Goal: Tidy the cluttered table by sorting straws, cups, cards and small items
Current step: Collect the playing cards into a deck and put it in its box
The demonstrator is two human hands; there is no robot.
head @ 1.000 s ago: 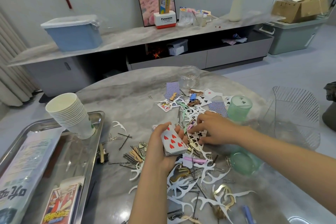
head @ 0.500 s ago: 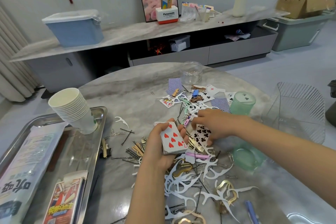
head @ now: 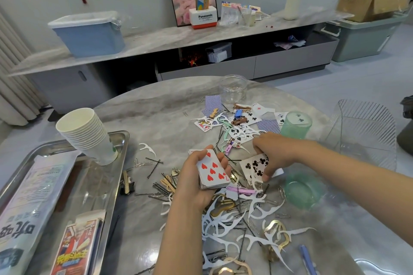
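Over the round grey marble table (head: pixel 156 114), the left hand (head: pixel 201 176) gripped a thick stack of playing cards (head: pixel 213 173), fingers curled round its edges, a seven of hearts face up on top. Just to its right, the right hand (head: pixel 274 152) pinched what looked like two black-club cards (head: pixel 254 166), lifted slightly above the scattered white floss picks (head: pixel 257 210) and black hairpins (head: pixel 154 166). A stack of white paper cups (head: pixel 87 134) lay tilted on the steel tray (head: pixel 120 140) at the left.

Club cards (head: pixel 257 166) now off the table (head: pixel 156 114), pinched in right hand (head: pixel 277 152).
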